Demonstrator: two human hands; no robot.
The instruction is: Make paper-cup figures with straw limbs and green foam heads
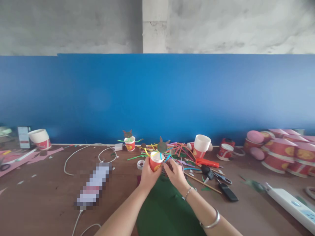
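Observation:
My left hand (148, 174) is wrapped round a red and white paper cup (155, 160), held upright above a dark green sheet (164, 209). Above the cup's rim stands a dark, eared paper head (162, 146); a yellow strip sticks out at the left. At the cup's right side, the fingers of my right hand (175, 172) are pinched together beside a blue strip (167, 158). Whether they grip the strip or the cup's side is too small to tell. A similar cup (130, 144) with a dark cat-like head and green arms stands behind, to the left.
Coloured strips (177, 149) lie behind my hands. A tape roll (140, 164) and a phone (93, 185) are left; an orange tool (209, 163), keys (223, 178), a black fob (228, 192), stacked cups (280, 154) and a power strip (292, 205) are right. A blue partition (157, 98) stands behind.

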